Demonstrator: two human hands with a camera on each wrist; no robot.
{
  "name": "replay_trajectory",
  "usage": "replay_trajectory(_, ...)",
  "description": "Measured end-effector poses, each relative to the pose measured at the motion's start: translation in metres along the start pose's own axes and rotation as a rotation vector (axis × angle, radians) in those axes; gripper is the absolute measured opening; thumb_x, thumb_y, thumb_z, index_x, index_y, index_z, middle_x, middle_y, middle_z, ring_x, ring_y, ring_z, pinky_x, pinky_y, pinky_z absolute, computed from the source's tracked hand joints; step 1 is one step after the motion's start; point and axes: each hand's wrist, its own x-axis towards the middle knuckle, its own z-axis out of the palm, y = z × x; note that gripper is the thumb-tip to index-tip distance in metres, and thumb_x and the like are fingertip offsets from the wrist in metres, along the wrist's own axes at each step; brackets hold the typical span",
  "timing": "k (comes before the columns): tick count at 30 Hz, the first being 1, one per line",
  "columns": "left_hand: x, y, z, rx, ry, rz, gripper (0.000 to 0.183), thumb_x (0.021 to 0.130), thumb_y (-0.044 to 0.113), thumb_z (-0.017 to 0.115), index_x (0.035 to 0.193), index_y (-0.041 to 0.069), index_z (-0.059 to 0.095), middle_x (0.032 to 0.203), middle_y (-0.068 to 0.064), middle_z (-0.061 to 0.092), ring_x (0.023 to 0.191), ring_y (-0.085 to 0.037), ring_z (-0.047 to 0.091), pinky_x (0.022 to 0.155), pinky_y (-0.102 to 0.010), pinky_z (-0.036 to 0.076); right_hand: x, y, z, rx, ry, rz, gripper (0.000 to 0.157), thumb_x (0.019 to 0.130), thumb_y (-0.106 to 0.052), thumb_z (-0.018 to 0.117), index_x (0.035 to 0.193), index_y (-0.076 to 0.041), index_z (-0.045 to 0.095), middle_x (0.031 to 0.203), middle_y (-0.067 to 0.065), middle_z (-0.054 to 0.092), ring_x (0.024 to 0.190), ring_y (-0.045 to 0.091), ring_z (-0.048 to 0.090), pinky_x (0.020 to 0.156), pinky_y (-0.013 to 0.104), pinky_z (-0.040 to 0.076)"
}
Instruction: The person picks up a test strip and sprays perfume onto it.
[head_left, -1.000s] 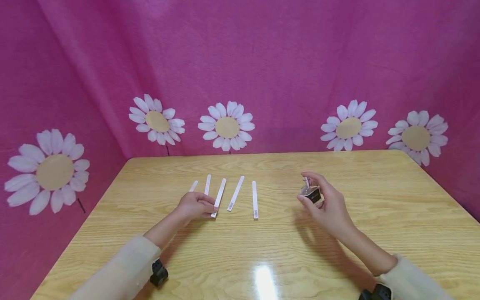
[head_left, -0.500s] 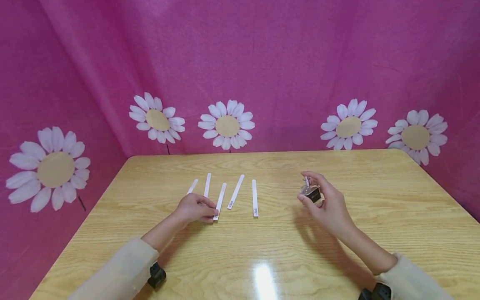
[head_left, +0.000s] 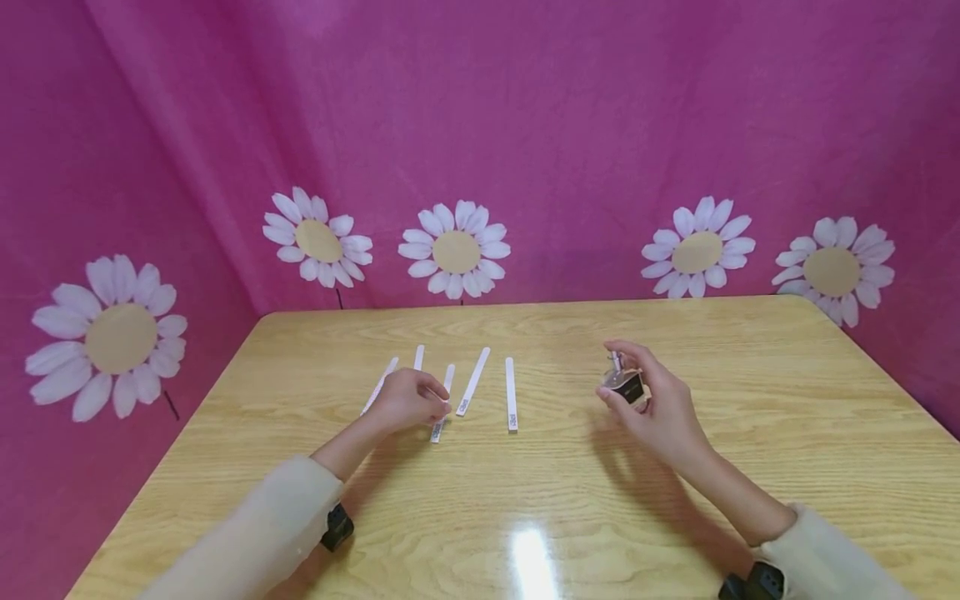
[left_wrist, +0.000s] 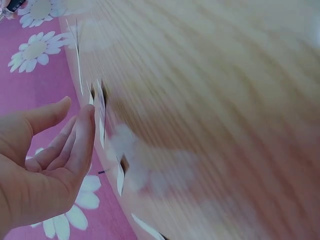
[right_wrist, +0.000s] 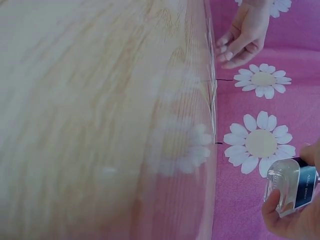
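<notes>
My left hand [head_left: 411, 400] hovers over a white paper perfume test strip [head_left: 437, 432] and hides its middle. In the left wrist view the thumb stands apart from the loosely bent fingers [left_wrist: 84, 142], with nothing held. Two strips lie left of it, one a slanted strip [head_left: 378, 387]; the other is partly covered by the hand. To its right lie a tilted strip [head_left: 474, 382] and a straighter strip [head_left: 512, 396], with small print at their near ends. My right hand [head_left: 667, 417] holds a clear glass perfume bottle [head_left: 625, 387] with a black label, index finger on its top.
The wooden table [head_left: 570, 483] has a glossy top that reflects a light near the front. Behind it hangs a magenta curtain [head_left: 570, 150] printed with white daisies. Dark wrist cameras sit below both sleeves, one a left wrist camera [head_left: 337, 527].
My left hand pinched the middle strip, set it down slightly nearer, then let go and rose off it. The right hand with the perfume bottle has stayed in place.
</notes>
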Motion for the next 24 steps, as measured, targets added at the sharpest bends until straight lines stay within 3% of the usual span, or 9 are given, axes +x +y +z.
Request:
replay_trajectory(5, 0.009, 0.003, 0.016, 0.012, 0.009, 0.020, 0.012, 0.077, 0.000, 0.074, 0.087, -0.006, 0.069, 0.078, -0.016, 0.072, 0.061, -0.012, 0.066, 0.060, -0.025, 0.058, -0.003, 0.003, 0.000, -0.005, 0.001, 0.009, 0.058, 0.077, 0.000, 0.076, 0.129, -0.010, 0.054, 0.104, 0.018, 0.067, 0.069, -0.002, 0.053, 0.042, 0.014, 0.047)
replay_trajectory(10, 0.018, 0.007, 0.027, 0.114, 0.043, 0.026, 0.014, 0.075, 0.001, 0.077, 0.084, -0.004, 0.069, 0.076, -0.012, 0.071, 0.061, -0.012, 0.064, 0.059, -0.022, 0.056, -0.007, 0.007, 0.001, -0.019, -0.008, 0.016, 0.058, 0.077, -0.001, 0.077, 0.129, -0.010, 0.054, 0.104, 0.018, 0.067, 0.070, -0.001, 0.053, 0.042, 0.015, 0.047)
replay_trajectory(17, 0.025, 0.013, 0.033, 0.246, 0.071, 0.056, 0.023, 0.069, 0.007, 0.083, 0.085, 0.000, 0.068, 0.076, -0.006, 0.065, 0.067, -0.012, 0.056, 0.061, -0.020, 0.048, -0.006, 0.009, 0.000, -0.029, 0.005, 0.004, 0.057, 0.076, -0.001, 0.077, 0.127, -0.010, 0.055, 0.102, 0.017, 0.067, 0.068, 0.000, 0.053, 0.041, 0.014, 0.046)
replay_trajectory(24, 0.030, 0.014, 0.033, 0.254, 0.055, 0.107, 0.024, 0.067, 0.002, 0.083, 0.085, -0.001, 0.067, 0.080, -0.010, 0.067, 0.071, -0.013, 0.057, 0.067, -0.022, 0.051, -0.005, 0.009, -0.002, -0.019, -0.005, 0.020, 0.057, 0.077, -0.002, 0.077, 0.128, -0.010, 0.054, 0.105, 0.018, 0.067, 0.068, 0.000, 0.053, 0.042, 0.014, 0.047)
